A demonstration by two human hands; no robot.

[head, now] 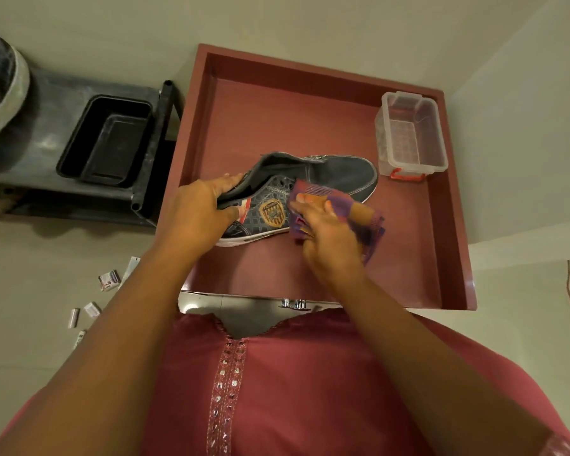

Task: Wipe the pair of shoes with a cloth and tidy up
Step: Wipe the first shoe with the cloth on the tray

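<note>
A dark grey sneaker (336, 174) with a gold badge on its side lies tilted on a red-brown cabinet top (310, 126), toe pointing right. My left hand (201, 209) grips its heel collar, thumb on the outer side. My right hand (323, 232) holds a purple and orange checked cloth (362, 212) and presses it against the sneaker's side near the lace holes. A second dark shoe (0, 90) with a pale sole sits at the far left on a grey shelf.
A clear plastic box (412, 136) with a red latch stands at the cabinet top's right side. A black tray (109, 139) rests on the grey shelf (46, 126) to the left. Small packets (109, 279) lie scattered on the floor at lower left.
</note>
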